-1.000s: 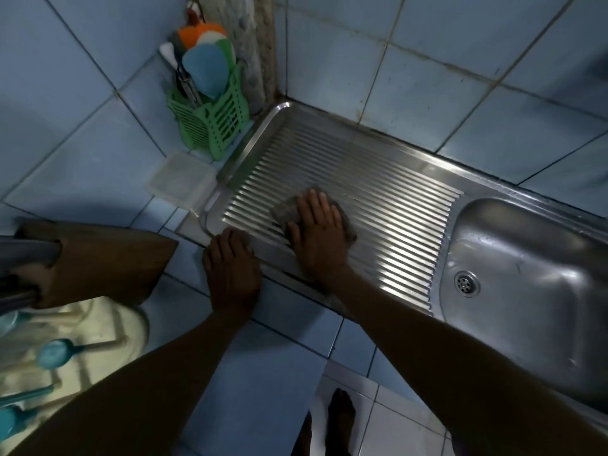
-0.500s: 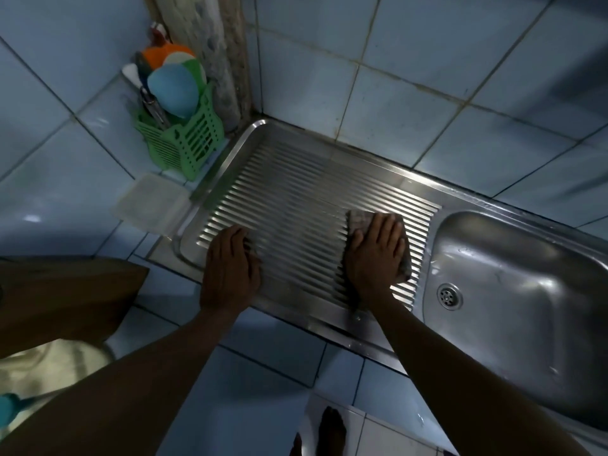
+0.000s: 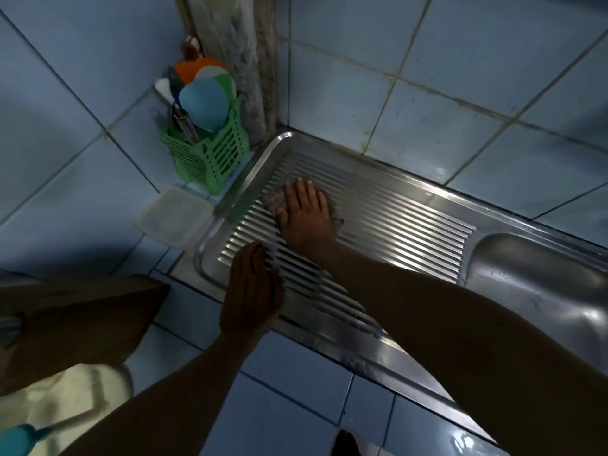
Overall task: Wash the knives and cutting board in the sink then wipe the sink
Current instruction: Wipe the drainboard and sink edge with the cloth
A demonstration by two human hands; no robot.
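Note:
My right hand [image 3: 307, 218] lies flat, fingers straight, pressing a grey cloth [image 3: 273, 202] onto the far left part of the ribbed steel drainboard [image 3: 394, 222]. The cloth shows only at the hand's edges. My left hand [image 3: 251, 291] rests with straight fingers on the drainboard's near left corner. The sink basin [image 3: 539, 291] is at the right. A wooden cutting board [image 3: 75, 320] stands at the lower left on the tiled counter. No knife is plainly visible.
A green slotted basket [image 3: 210, 156] with utensils stands in the back corner beside the drainboard. A clear plastic lid [image 3: 172, 217] lies on the counter left of it. A pale rack [image 3: 65, 406] with a teal-handled utensil is at the bottom left. Tiled walls rise behind.
My right hand has slid the cloth from the drainboard's right end, near the basin, back to its far left. My left hand stays on the near left corner.

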